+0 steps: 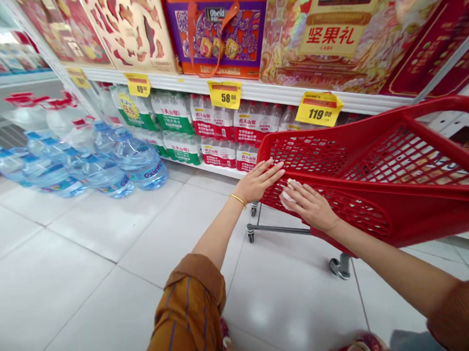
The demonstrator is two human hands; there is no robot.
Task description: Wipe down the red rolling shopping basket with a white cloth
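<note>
A red plastic shopping cart [415, 204] with mesh sides stands in front of me on the right. My left hand [259, 180], with a gold bangle at the wrist, rests flat with fingers stretched on the cart's front end. Just right of it, my right hand [312, 207] presses a crumpled white tissue or cloth [288, 199] against the cart's mesh side. Its fingers lie over the white piece, so most of it is hidden.
Large blue water bottles [139, 158] stand on the tiled floor at left. Behind the cart, a white shelf [170, 80] holds boxed gifts above packs of bottled water [214, 123], with yellow price tags [226, 94]. Cart wheels [340, 267] and my shoes [356, 347] are below.
</note>
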